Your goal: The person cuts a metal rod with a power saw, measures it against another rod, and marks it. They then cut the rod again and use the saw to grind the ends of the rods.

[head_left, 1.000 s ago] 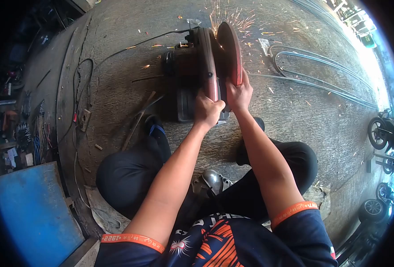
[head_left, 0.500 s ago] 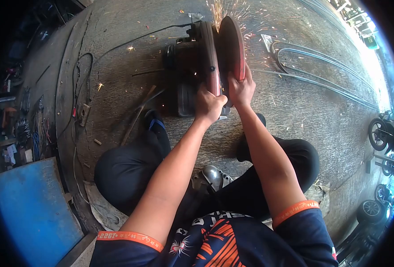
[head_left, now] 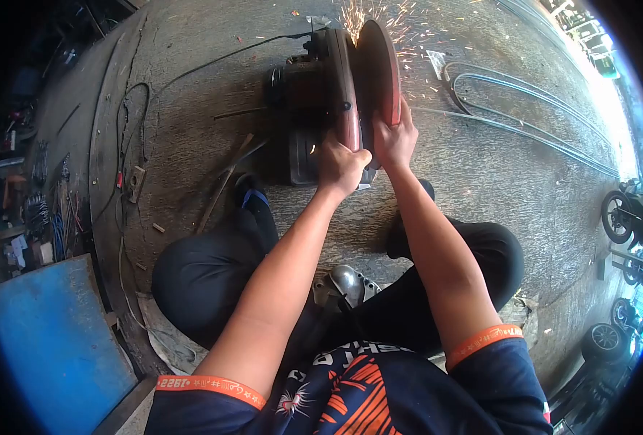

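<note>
Red metal filled both my grips. The fingers of my left hand were closed tight around the handle of the cut-off saw. The fingers of my right hand were curled over the lower rim of the red guard, just at 1 o'clock from the left one.

The saw stood on the concrete floor at 12 o'clock from my knees, with its dark motor body on the 9 o'clock side of the guard. Sparks flew out at the far end, toward 12 and 1 o'clock. I could not see what piece was under the disc, because the guard hid it.

Farther out, bent steel rods lay at 2 o'clock, a black cable ran away at 10 o'clock, and a blue panel lay at 8 o'clock.

To do this cut well, I judged that the pressure should come down steady and light through the handle. The right fingers should be only on the outside of the guard, away from the disc edge, and my face should be out of the spark line.
</note>
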Motion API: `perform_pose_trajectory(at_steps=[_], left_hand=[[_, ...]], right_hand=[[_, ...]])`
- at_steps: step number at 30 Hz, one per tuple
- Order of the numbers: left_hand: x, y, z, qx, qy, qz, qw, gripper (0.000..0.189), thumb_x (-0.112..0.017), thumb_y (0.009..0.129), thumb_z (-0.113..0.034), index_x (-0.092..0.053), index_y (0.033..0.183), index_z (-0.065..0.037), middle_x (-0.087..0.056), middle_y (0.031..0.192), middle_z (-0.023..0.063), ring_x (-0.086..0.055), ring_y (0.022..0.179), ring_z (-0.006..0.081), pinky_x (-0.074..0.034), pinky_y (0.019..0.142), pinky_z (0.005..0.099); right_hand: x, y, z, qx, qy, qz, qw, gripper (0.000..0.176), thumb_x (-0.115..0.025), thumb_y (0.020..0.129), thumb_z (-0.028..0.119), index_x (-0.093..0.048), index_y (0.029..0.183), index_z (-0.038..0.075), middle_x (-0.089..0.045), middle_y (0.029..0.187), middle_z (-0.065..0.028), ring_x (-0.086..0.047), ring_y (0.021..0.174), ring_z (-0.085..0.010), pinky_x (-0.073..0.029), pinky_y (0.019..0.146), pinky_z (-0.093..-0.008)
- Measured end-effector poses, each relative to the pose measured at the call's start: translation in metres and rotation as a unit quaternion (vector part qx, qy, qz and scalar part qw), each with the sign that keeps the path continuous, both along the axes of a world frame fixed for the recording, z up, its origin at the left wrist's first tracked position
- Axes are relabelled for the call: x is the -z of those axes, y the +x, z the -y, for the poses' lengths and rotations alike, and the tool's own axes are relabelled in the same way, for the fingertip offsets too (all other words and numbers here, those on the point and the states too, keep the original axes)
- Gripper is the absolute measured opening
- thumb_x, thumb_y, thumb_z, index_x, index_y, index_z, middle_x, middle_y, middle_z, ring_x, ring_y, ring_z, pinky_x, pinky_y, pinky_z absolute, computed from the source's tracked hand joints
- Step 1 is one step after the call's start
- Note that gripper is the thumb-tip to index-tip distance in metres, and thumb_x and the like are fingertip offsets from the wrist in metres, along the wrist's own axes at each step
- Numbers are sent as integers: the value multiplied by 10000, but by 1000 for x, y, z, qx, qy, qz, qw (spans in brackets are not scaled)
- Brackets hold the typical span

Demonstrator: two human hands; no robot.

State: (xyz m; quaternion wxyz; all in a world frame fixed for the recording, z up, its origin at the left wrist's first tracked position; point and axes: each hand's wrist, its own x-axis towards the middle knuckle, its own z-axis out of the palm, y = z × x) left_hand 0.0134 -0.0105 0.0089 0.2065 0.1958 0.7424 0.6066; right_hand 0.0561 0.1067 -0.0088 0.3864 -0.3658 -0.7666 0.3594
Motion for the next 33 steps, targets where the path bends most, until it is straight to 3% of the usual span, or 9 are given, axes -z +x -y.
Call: perform_pose_trajectory(at_steps=[7,10,12,13,15,33], left_hand=[[0,0,1,3,-3,16,1000,521,-646,649,-54,-538,1155,9,-551,857,64,-551,780,164,-466,749,310],[0,0,0,3,21,0,1000,465,-642,649,-47,-543,1099,11,-546,835,61,-551,754,163,-467,716,312],[-1,-1,1,8,-20,-8,1000,401,-649,641,-89,-535,1003,41,-597,825,145,-620,752,252,-507,720,363],[2,-1,0,9,-20,-7,1000,401,-649,641,-89,-535,1003,41,-597,825,145,-620,752,252,-507,720,363],[8,0,0,-2,-19,13,1000,352,-644,645,-50,-530,974,5,-541,786,60,-551,701,168,-467,654,323],[-1,2,0,-8,29,-20,999,437,-652,648,-75,-554,1063,16,-571,804,73,-575,725,178,-477,699,325]], right_hand=[[2,0,-1,1,6,-13,1000,498,-639,776,185,-544,1247,54,-659,964,-222,-637,867,-419,-505,752,-456],[4,0,-1,1,5,-14,1000,497,-638,775,182,-545,1247,57,-660,962,-220,-637,868,-421,-505,753,-457],[5,0,-1,0,10,-14,1000,496,-638,775,181,-546,1247,58,-660,960,-220,-636,867,-422,-505,756,-457],[5,0,-1,1,10,-14,1000,496,-638,775,181,-546,1247,58,-660,960,-220,-636,867,-422,-505,756,-457],[4,0,-1,1,21,-12,1000,498,-639,775,179,-544,1248,56,-659,960,-221,-635,869,-422,-503,762,-458],[8,-1,-2,-2,20,-35,999,477,-646,772,188,-563,1229,77,-664,946,-215,-641,836,-420,-509,734,-461]])
